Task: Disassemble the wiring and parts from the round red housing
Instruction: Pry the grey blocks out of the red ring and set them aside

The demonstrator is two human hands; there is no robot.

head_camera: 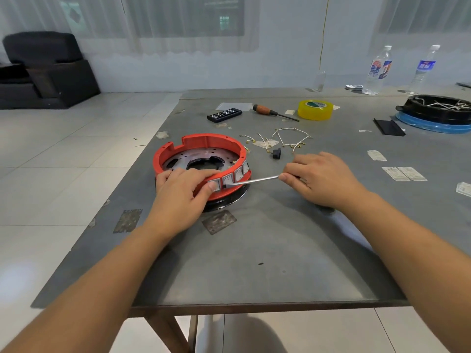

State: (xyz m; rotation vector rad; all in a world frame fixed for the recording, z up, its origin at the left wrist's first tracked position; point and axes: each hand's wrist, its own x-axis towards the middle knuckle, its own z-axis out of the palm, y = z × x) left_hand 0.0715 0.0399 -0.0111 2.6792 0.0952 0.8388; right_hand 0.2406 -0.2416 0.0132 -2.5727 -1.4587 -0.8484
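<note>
Presently the round red housing sits on the grey table at about ten o'clock from the table's middle, resting on a black base that shows beneath its near edge. A perforated metal plate with a large central opening lies inside the ring. Grey rectangular switches line the outer wall at the housing's five o'clock side.

Left hand lies over the near rim, fingers curled inside the ring and thumb pressed on the outer wall beside the switches, gripping the housing. Right hand, at three o'clock from the housing, is closed around a thin metal tool; the tool's tip touches the switch row.

Loose white wires with small terminals lie at one o'clock from the housing, a small black part near them. Further out at twelve to one o'clock: a black bit case, a wooden-handled screwdriver, a yellow tape roll. At two o'clock stand two water bottles and a black tray holding wires.
</note>
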